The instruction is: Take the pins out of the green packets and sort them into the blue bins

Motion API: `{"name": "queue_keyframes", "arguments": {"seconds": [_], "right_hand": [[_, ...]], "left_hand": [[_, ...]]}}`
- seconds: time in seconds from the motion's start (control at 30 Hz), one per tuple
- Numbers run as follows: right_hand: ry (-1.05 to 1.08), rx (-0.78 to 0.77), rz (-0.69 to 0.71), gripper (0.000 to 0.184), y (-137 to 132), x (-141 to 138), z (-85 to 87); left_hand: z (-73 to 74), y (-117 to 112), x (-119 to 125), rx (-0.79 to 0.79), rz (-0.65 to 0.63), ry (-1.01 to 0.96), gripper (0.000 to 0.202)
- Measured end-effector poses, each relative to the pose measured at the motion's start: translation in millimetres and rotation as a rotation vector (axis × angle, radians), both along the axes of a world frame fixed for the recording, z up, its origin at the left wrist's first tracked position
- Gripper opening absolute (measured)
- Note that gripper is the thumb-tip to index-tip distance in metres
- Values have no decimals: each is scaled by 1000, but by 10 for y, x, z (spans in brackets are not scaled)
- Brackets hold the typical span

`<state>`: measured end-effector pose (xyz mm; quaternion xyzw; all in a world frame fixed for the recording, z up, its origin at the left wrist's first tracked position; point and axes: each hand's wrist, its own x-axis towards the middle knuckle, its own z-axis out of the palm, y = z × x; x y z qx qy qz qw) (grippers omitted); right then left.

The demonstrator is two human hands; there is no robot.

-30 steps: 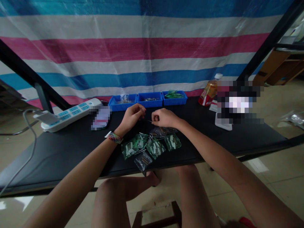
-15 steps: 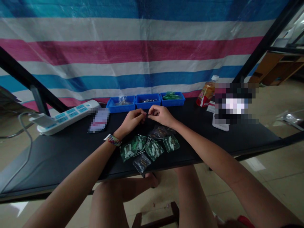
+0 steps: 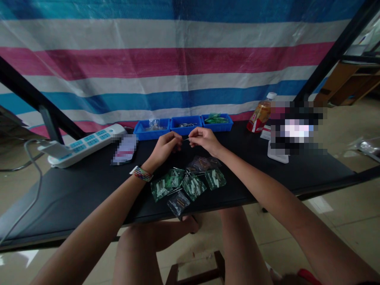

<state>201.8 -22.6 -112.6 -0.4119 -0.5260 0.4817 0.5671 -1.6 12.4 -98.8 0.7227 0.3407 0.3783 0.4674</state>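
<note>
My left hand (image 3: 166, 147) and my right hand (image 3: 205, 140) face each other above the black table, fingertips pinched. Between them spans a thin metal rod (image 3: 185, 139), gripped at either end; its exact kind is too small to make out. Just beyond the hands stand three blue trays: the left tray (image 3: 137, 130) holds a clear bag, the middle tray (image 3: 175, 130) several metal pieces, the right tray (image 3: 218, 127) green packets. Nearer to me lie several green-tinted bags (image 3: 193, 187) of white and metal pieces, and a clear bag (image 3: 178, 202) with brass-coloured pins.
A white power strip (image 3: 86, 144) and a blurred phone (image 3: 125, 149) lie on the left. On the right are a drink bottle (image 3: 259, 115), a white flat device (image 3: 278, 153) and a pixelated object. A striped plastic sheet (image 3: 184, 59) hangs behind the black table (image 3: 89, 198).
My fingertips have moved slightly apart, so more of the thin rod shows between them. The bags and trays stay as they were; the view shifts a little.
</note>
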Motion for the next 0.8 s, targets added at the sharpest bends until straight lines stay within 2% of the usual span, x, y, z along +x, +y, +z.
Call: {"name": "queue_keyframes", "arguments": {"seconds": [0.3, 0.53, 0.67, 0.8], "right_hand": [[-13, 57, 26, 25, -15, -19, -34], [47, -94, 2, 21, -24, 29, 32], [2, -173, 60, 21, -54, 55, 91], [16, -133, 90, 21, -66, 26, 102]], "left_hand": [[-31, 38, -16, -9, -37, 38, 41], [-16, -6, 3, 8, -27, 3, 40], [20, -42, 11, 17, -1, -3, 38], [65, -50, 17, 13, 9, -14, 37]]}}
